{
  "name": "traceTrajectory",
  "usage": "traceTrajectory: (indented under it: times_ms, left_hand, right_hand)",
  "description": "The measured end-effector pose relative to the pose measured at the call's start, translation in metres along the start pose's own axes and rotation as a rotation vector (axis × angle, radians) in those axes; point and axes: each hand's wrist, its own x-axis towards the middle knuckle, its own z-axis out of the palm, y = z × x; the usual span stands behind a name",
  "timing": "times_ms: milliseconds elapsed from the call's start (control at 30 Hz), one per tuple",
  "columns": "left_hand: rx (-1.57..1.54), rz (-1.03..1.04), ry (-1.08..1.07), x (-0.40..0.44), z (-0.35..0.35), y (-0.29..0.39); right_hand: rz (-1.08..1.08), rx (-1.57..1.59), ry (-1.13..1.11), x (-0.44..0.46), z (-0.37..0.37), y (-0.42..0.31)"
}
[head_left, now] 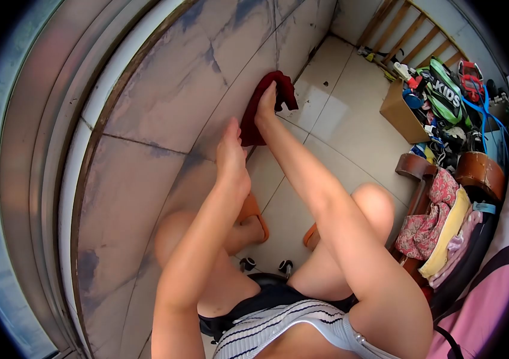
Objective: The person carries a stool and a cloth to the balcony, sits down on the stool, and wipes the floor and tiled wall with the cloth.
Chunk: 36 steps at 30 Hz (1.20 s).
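A dark red cloth (255, 122) lies against the marbled wall tiles (164, 102), low down near where they meet the floor. My right hand (266, 106) is on the cloth, with part of it hanging past the fingers on the right. Most of those fingers are hidden by the cloth and the hand itself. Closer to me, my left hand (232, 158) is held up beside the wall with its fingers stretched out and nothing in it. Whether it touches the tiles, I cannot tell.
Orange slippers (257, 216) are on my feet, and chair casters (285, 267) show below me. At right stand a cardboard box (397, 110) of mixed items and a wooden seat piled with folded fabrics (425, 230). Wooden slats (416, 36) lean behind. A metal frame (75, 149) edges the left.
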Motion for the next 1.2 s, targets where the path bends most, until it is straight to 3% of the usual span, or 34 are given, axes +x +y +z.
traceTrajectory:
  times_ms: [133,300,500,733,833,933,1000,1100,1200]
  left_hand:
    - [0.011,0.011,-0.030,-0.004,0.001,0.003]
    - [0.007,-0.021,-0.038,0.001,0.002,0.003]
    - [-0.004,-0.017,-0.003,0.001,0.006,0.006]
    - [-0.046,-0.035,0.019,-0.015,0.010,0.015]
    - [-0.039,-0.079,0.053,-0.020,0.005,0.015]
    - [-0.068,-0.077,0.122,-0.027,-0.006,0.014]
    - [-0.122,-0.069,0.136,-0.038,-0.009,0.016]
    - [-0.182,-0.044,0.154,-0.059,-0.022,0.017]
    - [-0.339,0.081,0.012,-0.080,-0.041,0.014]
  right_hand:
    - [-0.047,0.113,0.083,0.061,-0.009,0.032]
    - [0.219,0.196,0.173,0.078,-0.031,0.066]
    - [0.544,0.228,0.281,0.019,-0.033,0.117]
    - [0.617,0.438,0.337,-0.030,-0.007,0.039]
    - [0.500,0.493,0.238,-0.054,0.017,-0.022]
    - [0.257,0.330,0.069,-0.084,0.037,-0.060]
    - [0.043,0.175,-0.031,-0.104,0.048,-0.078]
    - [-0.488,-0.058,-0.087,-0.167,0.059,-0.111]
    - [-0.862,-0.175,-0.123,-0.212,0.065,-0.108]
